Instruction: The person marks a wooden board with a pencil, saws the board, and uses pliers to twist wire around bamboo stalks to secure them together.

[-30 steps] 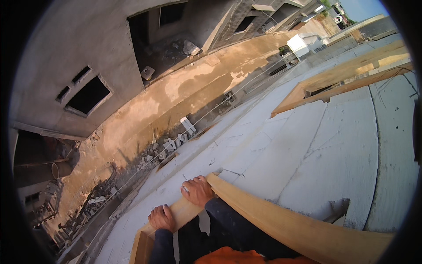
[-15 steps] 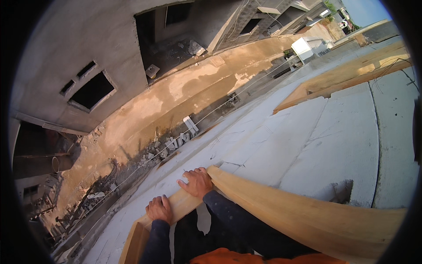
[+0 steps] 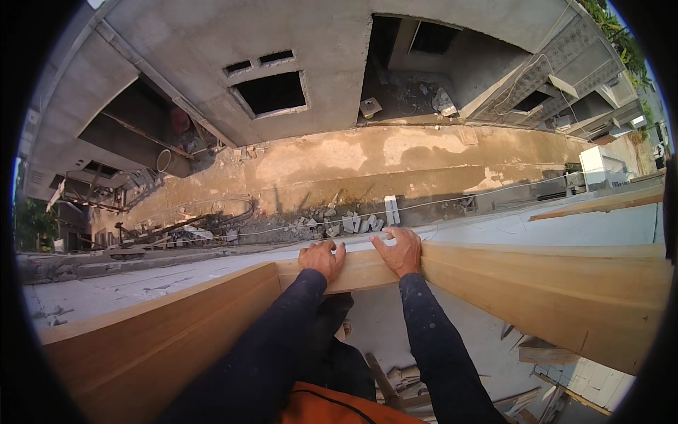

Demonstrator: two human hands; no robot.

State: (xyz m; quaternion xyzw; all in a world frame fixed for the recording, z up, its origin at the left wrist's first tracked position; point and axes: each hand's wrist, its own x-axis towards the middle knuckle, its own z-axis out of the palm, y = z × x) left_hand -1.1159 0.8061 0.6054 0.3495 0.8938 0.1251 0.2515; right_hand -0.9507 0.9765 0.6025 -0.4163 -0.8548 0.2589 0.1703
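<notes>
Both my hands lie on the short crosspiece of a wooden window frame (image 3: 371, 269), fingers curled over its far edge. My left hand (image 3: 323, 261) grips near the left corner, its thumb toward the middle. My right hand (image 3: 401, 252) holds the bar close to the right corner, thumb pointing left. From these corners the long left side piece (image 3: 169, 325) and the long right side piece (image 3: 544, 290) spread toward me. The fingertips on the outer face are hidden.
A pale wall (image 3: 148, 280) runs along the frame's outer side. Far below are a street (image 3: 339, 155), broken blocks (image 3: 353, 224) and a grey building (image 3: 332, 42). Another wooden frame (image 3: 600, 203) is at right. Wood offcuts (image 3: 395, 381) lie on the floor under my arms.
My view has swung leftward and levelled, so the street now runs across the picture. Both hands remain on the crosspiece, and the left side piece shows more fully.
</notes>
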